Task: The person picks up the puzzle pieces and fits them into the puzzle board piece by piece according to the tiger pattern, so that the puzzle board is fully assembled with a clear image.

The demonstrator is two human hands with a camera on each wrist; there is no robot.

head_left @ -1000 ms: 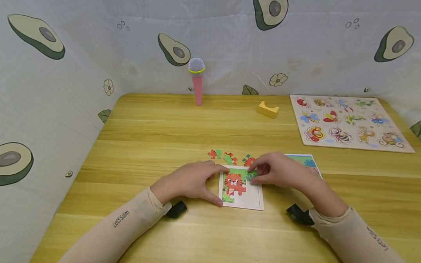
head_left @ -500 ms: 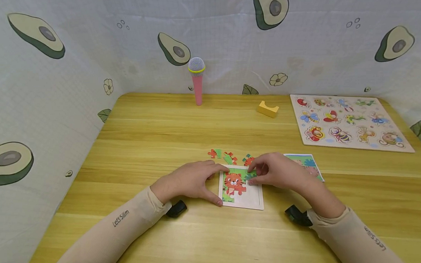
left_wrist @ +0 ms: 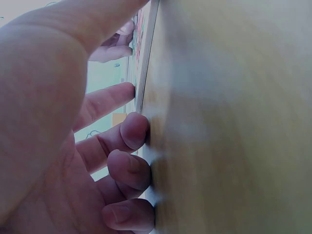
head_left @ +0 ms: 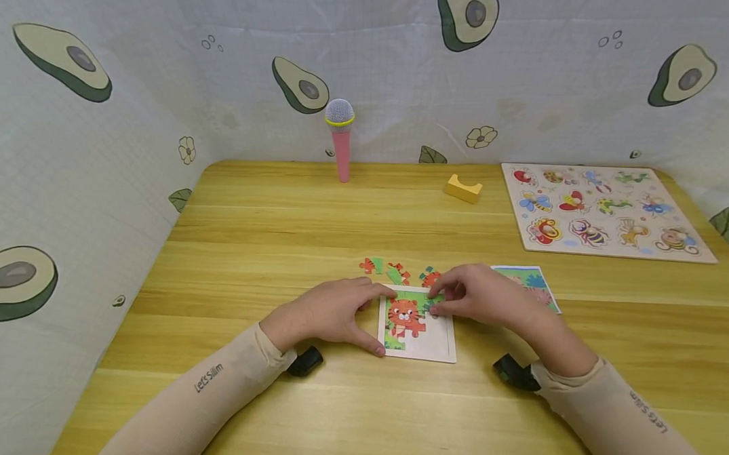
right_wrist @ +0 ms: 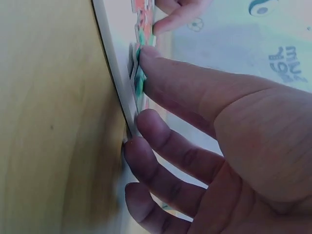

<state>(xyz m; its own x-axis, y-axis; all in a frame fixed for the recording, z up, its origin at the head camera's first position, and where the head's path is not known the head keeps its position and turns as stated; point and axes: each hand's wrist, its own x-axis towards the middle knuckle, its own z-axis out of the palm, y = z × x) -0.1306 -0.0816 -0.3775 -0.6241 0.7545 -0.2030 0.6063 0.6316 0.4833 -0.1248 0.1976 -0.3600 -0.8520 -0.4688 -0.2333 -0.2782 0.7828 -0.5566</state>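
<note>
A white-framed jigsaw board (head_left: 427, 347) lies on the table with an orange tiger picture (head_left: 403, 313) partly laid in it. Along its left side my left hand (head_left: 328, 314) steadies it, index finger at the upper left and thumb at the lower left corner. At the board's upper right, my right hand (head_left: 480, 296) pinches a green puzzle piece (right_wrist: 140, 83) between thumb and fingers. One edge of that piece stands slightly raised in the right wrist view. Loose puzzle pieces (head_left: 371, 266) lie just beyond the board, one (head_left: 430, 277) beside my right fingers.
A picture card (head_left: 541, 291) lies partly behind the right hand. Farther back are an insect peg board (head_left: 611, 210), a yellow notched block (head_left: 463, 190) and a pink toy microphone (head_left: 342, 147) standing upright. An avocado-print cloth (head_left: 388, 70) hangs behind the wooden table (head_left: 267, 232).
My right hand has shifted slightly left and away from me, with the green puzzle piece sitting closer to the tiger picture. The left hand and the board stay where they were.
</note>
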